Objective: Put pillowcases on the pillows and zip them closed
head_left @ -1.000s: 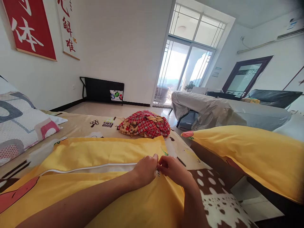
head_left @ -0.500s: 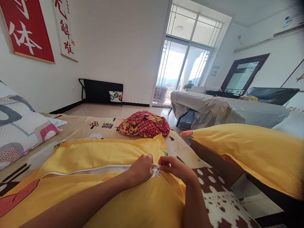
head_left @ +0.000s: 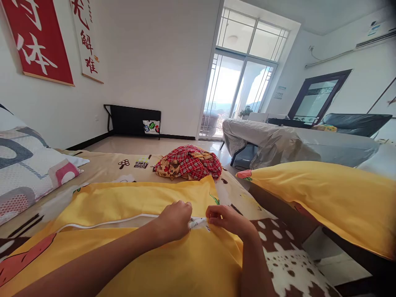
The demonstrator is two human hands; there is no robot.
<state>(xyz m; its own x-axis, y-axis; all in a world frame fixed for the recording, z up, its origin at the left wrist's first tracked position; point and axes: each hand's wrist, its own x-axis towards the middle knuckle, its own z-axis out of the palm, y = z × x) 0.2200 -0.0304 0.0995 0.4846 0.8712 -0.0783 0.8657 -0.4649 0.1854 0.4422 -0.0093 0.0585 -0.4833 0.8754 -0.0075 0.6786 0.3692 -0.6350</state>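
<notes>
A yellow pillowcase with carrot prints lies over the bed in front of me, its long slit edged by a white zipper-like strip. My left hand is closed at the right part of this slit, pinching its edge; the fingertips are hidden behind the knuckles. Just to its right, my right hand pinches the pillowcase near the slit's end. White fabric with dark marks shows between the two hands. The near part of the pillowcase bulges under my forearms.
A red plaid cloth bundle sits beyond the pillowcase. A patterned pillow lies at left on the bed's printed sheet. Another yellow pillow rests at right, past the bed's edge. Plastic-covered furniture stands behind it.
My left hand has slid a little left along the slit, widening the gap between the hands and showing more white fabric. My right hand stays almost in place.
</notes>
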